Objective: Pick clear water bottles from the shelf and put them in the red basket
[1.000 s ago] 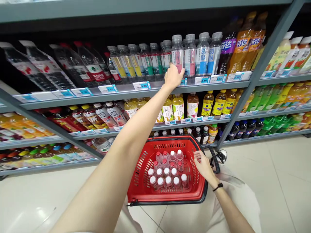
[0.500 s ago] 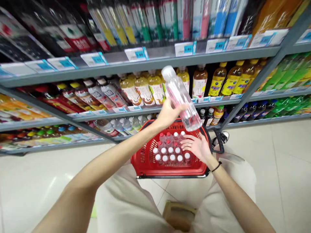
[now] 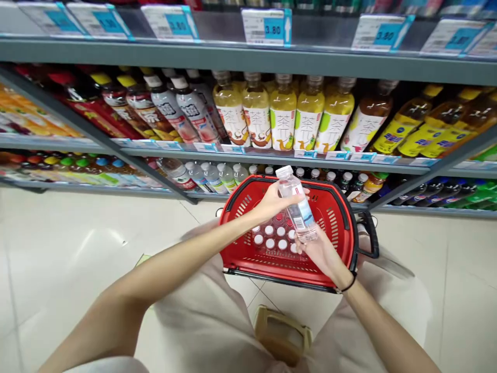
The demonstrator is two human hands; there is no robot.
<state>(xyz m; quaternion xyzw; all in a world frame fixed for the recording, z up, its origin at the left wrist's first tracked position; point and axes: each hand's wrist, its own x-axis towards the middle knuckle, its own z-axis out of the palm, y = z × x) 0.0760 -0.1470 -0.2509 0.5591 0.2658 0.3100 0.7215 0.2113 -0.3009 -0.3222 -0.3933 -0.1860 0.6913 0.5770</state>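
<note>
My left hand (image 3: 273,203) is wrapped around the upper part of a clear plastic drink bottle (image 3: 297,210) with a white cap and a pale label. The bottle is tilted above a red shopping basket (image 3: 252,267), cap towards the shelves. At the bottle's lower end, my right hand (image 3: 319,252) grips the base, fingers curled beneath it. Inside the basket stand several small bottles (image 3: 269,242) with white or red caps, partly hidden behind the held bottle and my hands.
Shelves ahead carry rows of tea bottles (image 3: 283,111) and yellow-labelled bottles (image 3: 404,122), with price tags (image 3: 266,27) on the upper edge. The basket's black handle (image 3: 370,235) sticks out on the right. A tan stool-like object (image 3: 281,331) stands on the tiled floor between my legs.
The bottle has come down closer to the basket in my left hand. My right hand, open and apart from it before, now holds its base. The view has tipped down and nearer the shelves.
</note>
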